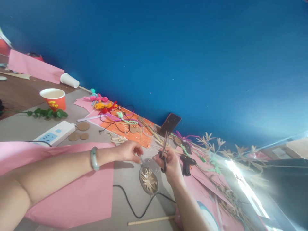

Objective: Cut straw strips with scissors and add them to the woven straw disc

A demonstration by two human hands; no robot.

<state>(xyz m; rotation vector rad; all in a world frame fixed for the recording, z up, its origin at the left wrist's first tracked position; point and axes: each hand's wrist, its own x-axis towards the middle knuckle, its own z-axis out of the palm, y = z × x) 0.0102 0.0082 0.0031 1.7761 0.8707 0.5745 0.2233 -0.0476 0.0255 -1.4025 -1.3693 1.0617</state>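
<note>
With scissors [165,144] gripped in our right hand [171,164] and the fingers of our left hand [128,150] curled, pinch indeterminable, we log pale strips [148,180] already in the oval dish [140,180] below our fingertips, remainder unclear.

I have the dish [140,177] just nearer than my left hand [127,150] and right hand [171,164], between the two, with shavings [148,180] in it. The scissors [163,157] sit in my right hand; just right of that is the glue gun [186,164], and beyond, by the far wall [156,57], the phone [170,123]. Below my left forearm [60,171] lies a paper sheet [79,199]; past it, to the left, come the power strip [56,133], discs [83,126] on its right, and the cup [59,103] farther back. A stick [151,220] lies at the near side.
</note>
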